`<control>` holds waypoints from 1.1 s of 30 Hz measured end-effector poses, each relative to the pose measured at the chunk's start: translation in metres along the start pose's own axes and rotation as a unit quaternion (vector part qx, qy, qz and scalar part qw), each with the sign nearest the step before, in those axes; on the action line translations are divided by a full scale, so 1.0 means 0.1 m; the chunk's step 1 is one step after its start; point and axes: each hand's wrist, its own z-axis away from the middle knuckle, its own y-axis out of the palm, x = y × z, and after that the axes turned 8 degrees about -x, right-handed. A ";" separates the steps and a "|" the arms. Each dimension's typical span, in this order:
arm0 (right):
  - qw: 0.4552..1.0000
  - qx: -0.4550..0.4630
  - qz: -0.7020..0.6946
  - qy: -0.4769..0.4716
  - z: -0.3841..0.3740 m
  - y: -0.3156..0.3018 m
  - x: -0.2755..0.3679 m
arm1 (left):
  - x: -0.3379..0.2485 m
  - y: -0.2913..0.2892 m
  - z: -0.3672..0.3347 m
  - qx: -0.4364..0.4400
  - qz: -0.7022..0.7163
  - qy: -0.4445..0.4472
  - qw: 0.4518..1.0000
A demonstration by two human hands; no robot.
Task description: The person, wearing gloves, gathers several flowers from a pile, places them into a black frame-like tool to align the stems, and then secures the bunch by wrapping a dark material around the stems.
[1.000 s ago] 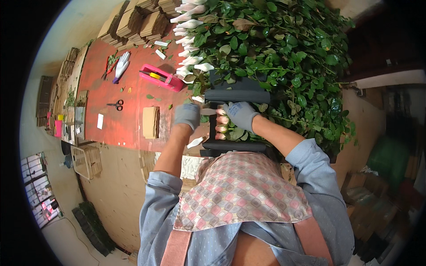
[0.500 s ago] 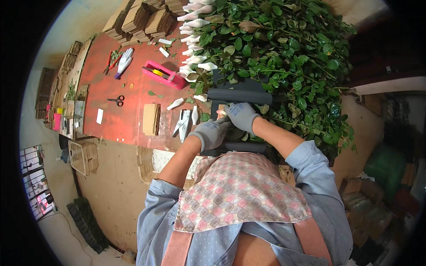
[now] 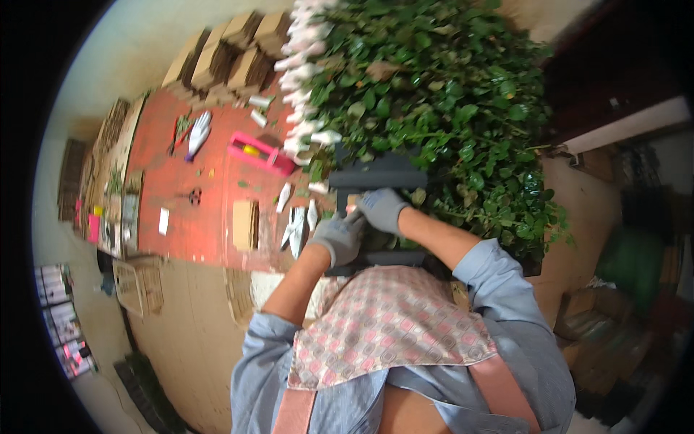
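My left hand (image 3: 338, 239) and my right hand (image 3: 382, 209), both in grey gloves, meet in front of me with fingers curled in. Between their fingertips a small pale pink flower head (image 3: 353, 202), likely a rose, shows beside brown cardboard. Its stem and most of what the fingers grip are hidden. Beneath the hands is a dark holder with a padded bar (image 3: 379, 179) at its far side. A large pile of leafy green stems (image 3: 448, 108) lies beyond and to the right, with white net sleeves (image 3: 298, 79) over the flower heads along its left edge.
Left of my hands on the red table (image 3: 184, 224) are a white-handled cutting tool (image 3: 293, 231), a stack of cardboard pieces (image 3: 246, 225), a pink tape dispenser (image 3: 260, 153), dark scissors (image 3: 194, 196) and a white glove (image 3: 199, 134). Cardboard stacks (image 3: 210, 65) stand at the back.
The view has shifted, so the table and its things sit slightly lower and blur. My hands stay together at the holder; my right hand now covers more of the flower head.
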 end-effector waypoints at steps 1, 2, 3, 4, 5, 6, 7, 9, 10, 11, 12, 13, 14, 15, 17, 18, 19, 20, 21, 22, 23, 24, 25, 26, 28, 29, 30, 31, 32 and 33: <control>1.000 -0.012 0.011 -0.022 0.02 0.00 0.00 | 0.03 0.02 -0.02 0.026 0.049 -0.020 0.998; 0.998 -0.005 0.046 -0.032 0.00 -0.01 0.10 | 0.10 0.10 0.00 0.025 0.040 -0.017 0.999; 0.996 0.035 0.083 -0.029 -0.02 -0.06 0.19 | 0.06 0.01 0.02 0.044 0.054 -0.024 0.997; 0.994 0.040 0.096 -0.033 -0.09 -0.19 0.34 | 0.04 -0.06 0.08 0.074 0.063 -0.054 0.994; 0.985 0.070 0.126 -0.096 -0.17 -0.40 0.42 | 0.06 -0.06 0.10 0.097 0.084 -0.091 0.988; 0.989 -0.008 0.106 -0.104 -0.16 -0.70 0.39 | 0.08 -0.02 0.05 0.091 0.065 -0.054 0.992; 0.986 -0.084 0.085 -0.119 -0.17 -0.96 0.37 | 0.01 -0.10 0.04 0.096 0.051 -0.057 0.992; 0.970 -0.219 0.073 -0.077 -0.36 -1.54 0.22 | -0.02 -0.11 0.07 0.068 0.049 -0.048 0.995; 0.960 -0.254 0.106 -0.057 -0.53 -1.75 0.01 | -0.04 -0.15 0.05 0.075 0.044 -0.048 0.995; 0.947 -0.288 0.135 -0.039 -0.74 -1.96 -0.24 | -0.05 -0.18 0.07 0.083 0.040 -0.052 0.994; 0.938 -0.307 0.160 0.009 -0.93 -2.10 -0.65 | -0.06 -0.17 0.01 0.088 0.036 -0.043 0.995; 0.926 -0.322 0.185 0.061 -1.04 -2.24 -1.06 | -0.07 -0.14 -0.07 0.079 0.030 -0.016 0.996; 0.921 -0.352 0.098 0.131 -1.10 -2.46 -1.22 | -0.05 -0.10 -0.09 0.076 0.034 -0.014 0.996; 0.903 -0.380 0.008 0.199 -1.11 -2.65 -1.33 | -0.03 -0.05 -0.09 0.074 0.036 -0.012 0.997; 0.902 -0.336 -0.012 0.272 -1.27 -2.78 -1.60 | 0.06 0.07 -0.06 0.061 0.046 -0.012 0.997; 0.899 -0.310 -0.026 0.309 -1.33 -2.82 -1.72 | 0.02 -0.01 -0.03 0.070 0.064 -0.029 0.995; 0.915 -0.235 -0.015 0.328 -1.31 -2.90 -1.61 | 0.05 0.01 0.03 0.058 0.058 -0.025 0.996; 0.928 -0.163 -0.017 0.335 -1.40 -2.90 -1.65 | 0.13 0.11 0.06 0.044 0.057 -0.019 0.997; 0.933 -0.092 -0.016 0.347 -1.40 -2.90 -1.77 | 0.18 0.18 0.02 0.028 0.055 -0.005 0.998; 0.936 -0.113 0.034 0.331 -1.38 -2.80 -1.75 | 0.15 0.16 0.03 0.034 0.046 -0.006 0.998; 0.936 -0.133 0.085 0.315 -1.35 -2.71 -1.73 | 0.14 0.13 0.01 0.035 0.041 -0.001 0.999; 0.939 -0.128 0.107 0.300 -1.30 -2.71 -1.70 | 0.11 0.11 0.01 0.037 0.037 0.002 0.999; 0.943 -0.120 0.126 0.284 -1.26 -2.75 -1.70 | 0.09 0.08 0.02 0.038 0.034 0.005 0.999; 0.946 -0.113 0.146 0.267 -1.21 -2.80 -1.69 | 0.06 0.03 0.01 0.048 0.037 0.004 0.998; 0.945 -0.121 0.214 0.217 -1.05 -2.88 -1.61 | -0.01 -0.06 0.01 0.059 0.045 -0.006 0.997; 0.943 -0.139 0.231 0.195 -0.98 -2.92 -1.55 | -0.02 -0.07 0.02 0.064 0.050 -0.013 0.997; 0.941 -0.159 0.246 0.166 -0.93 -3.00 -1.40 | 0.02 -0.04 0.06 0.057 0.043 -0.014 0.997; 0.937 -0.174 0.266 0.146 -0.84 -3.03 -1.37 | 0.06 0.03 0.01 0.052 0.040 -0.004 0.998; 0.914 -0.254 0.298 0.104 -0.81 -2.96 -1.45 | 0.10 0.10 -0.02 0.047 0.036 0.007 0.998; 0.908 -0.278 0.301 0.092 -0.76 -2.97 -1.40 | 0.10 0.09 -0.01 0.047 0.040 0.002 0.998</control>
